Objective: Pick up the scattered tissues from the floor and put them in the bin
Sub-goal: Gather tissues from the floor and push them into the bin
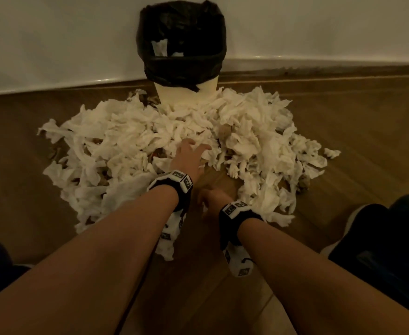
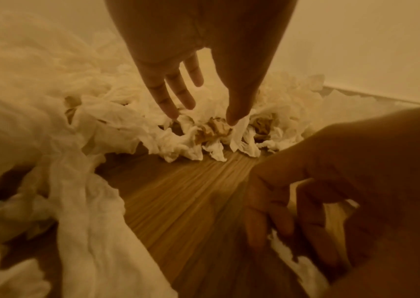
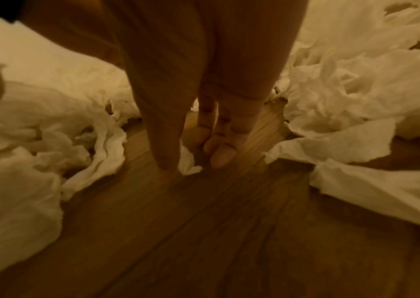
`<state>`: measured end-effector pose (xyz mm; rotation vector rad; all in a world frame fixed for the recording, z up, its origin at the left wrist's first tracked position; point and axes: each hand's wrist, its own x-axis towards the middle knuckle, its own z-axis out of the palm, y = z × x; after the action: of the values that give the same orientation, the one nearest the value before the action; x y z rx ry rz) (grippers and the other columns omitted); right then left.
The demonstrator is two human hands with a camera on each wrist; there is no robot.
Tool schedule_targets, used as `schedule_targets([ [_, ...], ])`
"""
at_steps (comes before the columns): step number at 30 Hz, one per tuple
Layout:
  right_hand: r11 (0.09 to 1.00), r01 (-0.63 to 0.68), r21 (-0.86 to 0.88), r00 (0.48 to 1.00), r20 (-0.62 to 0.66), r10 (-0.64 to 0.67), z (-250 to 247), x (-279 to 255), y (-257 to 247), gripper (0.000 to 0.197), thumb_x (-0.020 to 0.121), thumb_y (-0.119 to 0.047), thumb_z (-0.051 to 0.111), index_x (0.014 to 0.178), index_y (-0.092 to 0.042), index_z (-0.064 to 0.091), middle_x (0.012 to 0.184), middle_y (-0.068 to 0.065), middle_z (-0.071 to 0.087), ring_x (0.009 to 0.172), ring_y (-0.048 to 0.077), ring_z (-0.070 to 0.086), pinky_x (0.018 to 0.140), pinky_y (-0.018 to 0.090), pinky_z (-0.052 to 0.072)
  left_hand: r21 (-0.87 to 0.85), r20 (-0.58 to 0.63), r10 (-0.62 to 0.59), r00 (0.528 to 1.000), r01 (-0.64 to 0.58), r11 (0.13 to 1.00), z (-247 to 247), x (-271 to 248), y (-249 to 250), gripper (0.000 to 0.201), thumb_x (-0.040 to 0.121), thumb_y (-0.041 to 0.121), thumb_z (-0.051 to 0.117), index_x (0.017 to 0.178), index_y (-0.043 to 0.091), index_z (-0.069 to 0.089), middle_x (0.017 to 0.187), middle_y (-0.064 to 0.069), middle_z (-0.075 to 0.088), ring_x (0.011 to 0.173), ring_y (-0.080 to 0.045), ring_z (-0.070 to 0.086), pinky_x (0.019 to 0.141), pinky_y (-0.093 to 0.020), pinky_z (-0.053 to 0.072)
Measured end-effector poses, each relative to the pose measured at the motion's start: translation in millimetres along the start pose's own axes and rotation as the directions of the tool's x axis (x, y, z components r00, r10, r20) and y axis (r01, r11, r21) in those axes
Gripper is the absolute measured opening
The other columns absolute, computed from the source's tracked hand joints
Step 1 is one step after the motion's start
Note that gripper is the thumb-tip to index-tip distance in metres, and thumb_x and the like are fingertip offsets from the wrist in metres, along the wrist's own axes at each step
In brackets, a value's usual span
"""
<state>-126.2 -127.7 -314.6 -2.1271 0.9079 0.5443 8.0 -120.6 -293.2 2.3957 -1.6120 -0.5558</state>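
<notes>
Against the wall, at the far edge of the floor [image 1: 344,122], stands the bin [image 1: 186,93], lined with a black bag [image 1: 181,32]; we see only a scrap or two of tissue inside it. Nearly all the tissues [image 1: 126,141] lie heaped on the floor round the bin's foot, spreading to both sides, with one stray piece off toward the right.

Our left hand [image 1: 190,155] reaches into the middle of the heap, its grip spread, fingers [image 2: 168,100] straight and just touching paper. Our right hand [image 1: 210,199] is nearer us over a bare patch of floor; thumb and fingers [image 3: 223,153] point down, close on a small scrap [image 3: 187,161], but we cannot tell whether they already pinch it.

Risks, as we judge them: the heap is loose and tangled, so a big armful may shed pieces on the way to the bin. The bag's mouth looks narrow and slack, so a wide bundle could catch its rim, drag the liner in or tip the light bin. Brownish bits lie among the tissues, and these could drop out. Thin paper may tear when pinched.

Writing: the wrist bands [image 1: 172,184] carry black-and-white square markers; nothing on them reads as words. No brand shows.
</notes>
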Motion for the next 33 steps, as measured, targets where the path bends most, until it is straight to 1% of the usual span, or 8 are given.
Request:
schedule_targets([
  [4,0.998,-0.054,-0.04,0.999,0.002,0.054,0,0,-2,0.035,0.088,-0.012,0.059,0.122,-0.006,0.058,0.127,0.014,0.056,0.117,0.027,0.053,0.091,0.029,0.043,0.13,0.04,0.054,0.998,-0.059,0.99,7,5,5,0.044,0.084,0.016,0.064,0.122,0.032,0.049,0.141,-0.007,0.023,0.116,-0.034,0.043,0.084,-0.044,0.051],
  [8,0.998,-0.035,-0.049,0.997,0.068,0.038,-7,3,-2,0.025,0.093,-0.005,0.05,0.112,-0.004,0.066,0.123,0.011,0.061,0.112,0.025,0.057,0.088,0.026,0.045,0.23,0.19,0.053,0.98,-0.097,0.968,13,11,2,0.032,0.087,0.007,0.057,0.117,0.016,0.055,0.127,-0.011,0.041,0.108,-0.032,0.052,0.088,-0.043,0.048],
  [13,0.998,-0.009,-0.064,1.0,0.019,0.01,-1,1,3,0.024,0.09,-0.003,0.051,0.108,-0.007,0.066,0.115,0.011,0.063,0.107,0.026,0.059,0.082,0.026,0.044,0.173,0.265,-0.035,0.964,-0.011,0.985,14,10,-2,0.022,0.091,0.011,0.051,0.113,0.011,0.05,0.118,-0.013,0.054,0.105,-0.03,0.056,0.085,-0.039,0.046],
  [17,0.995,-0.072,0.072,0.991,-0.11,0.08,-1,-4,7,0.028,0.089,-0.007,0.053,0.117,-0.01,0.057,0.113,0.012,0.061,0.106,0.028,0.058,0.079,0.027,0.043,0.041,0.261,-0.027,0.965,0.017,0.999,12,6,-8,0.044,0.094,0.013,0.046,0.137,0.013,0.036,0.128,-0.017,0.051,0.114,-0.033,0.053,0.091,-0.04,0.044],
  [21,0.935,-0.178,0.306,0.943,-0.219,0.251,-14,-12,15,0.022,0.092,-0.015,0.055,0.108,-0.006,0.066,0.11,0.012,0.066,0.101,0.026,0.061,0.08,0.028,0.045,-0.01,0.151,-0.006,0.989,0.008,1.0,-2,-3,-16,0.036,0.095,0.014,0.046,0.13,0.01,0.052,0.13,-0.017,0.044,0.116,-0.03,0.047,0.095,-0.033,0.037],
  [24,0.782,-0.123,0.61,0.907,-0.251,0.339,-24,-19,23,0.016,0.089,-0.01,0.06,0.099,-0.006,0.071,0.103,0.01,0.07,0.089,0.019,0.063,0.084,0.028,0.051,-0.149,0.044,-0.122,0.992,0.127,0.981,-15,-12,-20,0.035,0.094,0.014,0.049,0.128,0.006,0.054,0.137,-0.015,0.041,0.119,-0.029,0.048,0.096,-0.031,0.038],
  [28,0.394,0.025,0.919,0.898,-0.194,0.395,-41,-28,20,0.019,0.087,0.004,0.059,0.105,0.008,0.065,0.086,0.013,0.067,0.069,0.016,0.061,0.066,0.019,0.056,-0.365,0.014,-0.238,0.971,0.227,0.903,-30,-23,-22,0.02,0.094,0.009,0.044,0.112,0.003,0.052,0.109,-0.019,0.058,0.101,-0.035,0.057,0.075,-0.033,0.041],
  [33,0.098,0.142,0.985,0.906,-0.169,0.389,-63,-38,6,0.024,0.089,0.009,0.052,0.113,0.012,0.057,0.077,0.011,0.06,0.065,0.02,0.058,0.056,0.02,0.056,-0.804,0.114,-0.308,0.944,0.27,0.53,-49,-31,-16,0.043,0.093,-0.011,0.028,0.128,0.005,0.049,0.125,-0.023,0.052,0.089,-0.031,0.057,0.064,-0.028,0.051],
])
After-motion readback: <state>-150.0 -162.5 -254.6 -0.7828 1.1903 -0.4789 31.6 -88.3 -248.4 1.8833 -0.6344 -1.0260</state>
